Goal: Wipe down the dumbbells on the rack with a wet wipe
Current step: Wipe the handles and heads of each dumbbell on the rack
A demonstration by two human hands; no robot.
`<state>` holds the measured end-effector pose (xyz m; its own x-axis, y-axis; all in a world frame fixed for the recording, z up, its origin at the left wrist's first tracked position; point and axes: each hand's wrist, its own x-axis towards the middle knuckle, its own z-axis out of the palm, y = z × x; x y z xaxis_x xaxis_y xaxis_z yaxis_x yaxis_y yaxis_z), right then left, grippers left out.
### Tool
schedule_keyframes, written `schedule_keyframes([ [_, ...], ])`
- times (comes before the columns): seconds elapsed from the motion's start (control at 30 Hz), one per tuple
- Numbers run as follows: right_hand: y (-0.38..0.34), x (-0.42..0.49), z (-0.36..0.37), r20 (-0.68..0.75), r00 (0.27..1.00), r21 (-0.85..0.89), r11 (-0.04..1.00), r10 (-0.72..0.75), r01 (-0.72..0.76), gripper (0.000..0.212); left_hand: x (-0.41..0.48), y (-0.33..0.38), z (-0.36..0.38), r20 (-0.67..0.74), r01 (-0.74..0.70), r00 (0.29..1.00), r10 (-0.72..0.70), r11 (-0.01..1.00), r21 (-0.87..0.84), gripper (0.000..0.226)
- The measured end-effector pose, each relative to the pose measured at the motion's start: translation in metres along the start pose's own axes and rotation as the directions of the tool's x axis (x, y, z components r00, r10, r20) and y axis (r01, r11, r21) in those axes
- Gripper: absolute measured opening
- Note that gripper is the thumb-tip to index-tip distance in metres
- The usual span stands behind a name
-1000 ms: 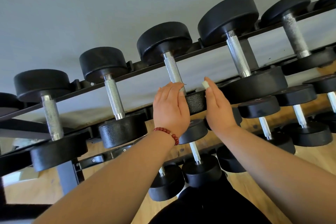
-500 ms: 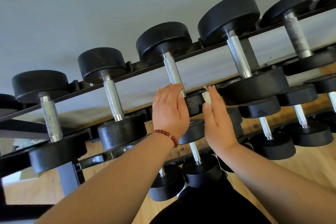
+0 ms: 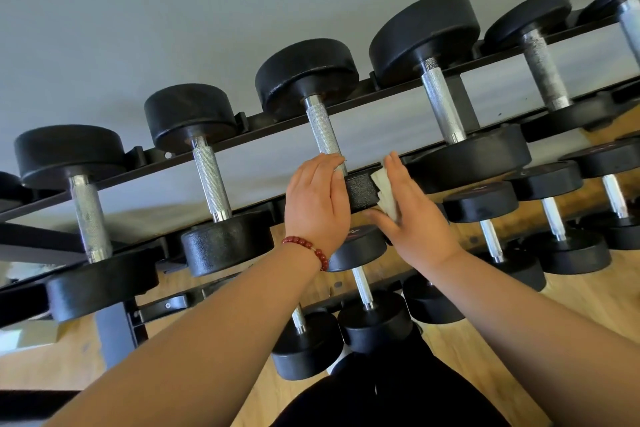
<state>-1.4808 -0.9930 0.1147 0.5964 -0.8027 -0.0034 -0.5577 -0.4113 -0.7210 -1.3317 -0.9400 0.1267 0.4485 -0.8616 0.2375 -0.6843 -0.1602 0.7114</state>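
A row of black dumbbells with knurled steel handles lies across the top tier of a black rack (image 3: 242, 121). The middle dumbbell (image 3: 323, 128) has its near head (image 3: 360, 191) between my hands. My left hand (image 3: 315, 204), with a red bead bracelet at the wrist, lies flat with straight fingers against the head's left side. On the head's right side my right hand (image 3: 412, 215) presses a folded white wet wipe (image 3: 384, 192), the thumb tucked under the wipe's lower edge.
More dumbbells (image 3: 446, 104) sit left and right on the top tier, and smaller ones (image 3: 363, 291) fill the lower tiers. A grey wall is behind, a wooden floor (image 3: 485, 350) below. My dark-clothed legs are at the bottom centre.
My right hand has slid down the right side of the near head, and more of the wipe now shows under the palm. The left hand has stayed in place.
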Motion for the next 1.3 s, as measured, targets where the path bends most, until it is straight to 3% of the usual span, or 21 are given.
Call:
schedule_keyframes([
  [0.17, 0.001, -0.01, -0.017, 0.035, 0.989, -0.216, 0.965, -0.144, 0.148, 0.074, -0.001, 0.002, -0.008, 0.095, -0.025, 0.995, 0.02, 0.998, 0.059, 0.05],
  [0.3, 0.006, -0.017, -0.027, 0.02, 0.963, -0.492, 0.836, -0.267, 0.242, 0.078, -0.011, 0.004, -0.016, 0.17, -0.076, 0.984, 0.06, 0.993, 0.09, 0.042],
  [0.43, 0.006, -0.023, -0.039, 0.037, 0.926, -0.612, 0.724, -0.375, 0.318, 0.074, -0.022, 0.008, -0.019, 0.17, -0.16, 0.976, 0.133, 0.974, 0.159, 0.044],
  [0.67, 0.011, -0.017, -0.067, 0.046, 0.904, -0.642, 0.681, -0.424, 0.352, 0.074, -0.012, 0.037, -0.006, 0.171, -0.257, 0.96, 0.222, 0.941, 0.222, 0.045],
  [0.93, 0.042, 0.001, -0.119, 0.013, 0.817, -0.617, 0.638, -0.577, 0.46, 0.045, 0.011, 0.075, 0.03, 0.096, -0.187, 0.981, 0.166, 0.937, 0.296, 0.048],
  [1.3, 0.091, 0.046, -0.183, 0.135, 0.73, -0.587, 0.54, -0.67, 0.604, 0.049, 0.019, 0.132, 0.086, -0.051, -0.002, 0.998, 0.023, 0.927, 0.375, 0.05],
])
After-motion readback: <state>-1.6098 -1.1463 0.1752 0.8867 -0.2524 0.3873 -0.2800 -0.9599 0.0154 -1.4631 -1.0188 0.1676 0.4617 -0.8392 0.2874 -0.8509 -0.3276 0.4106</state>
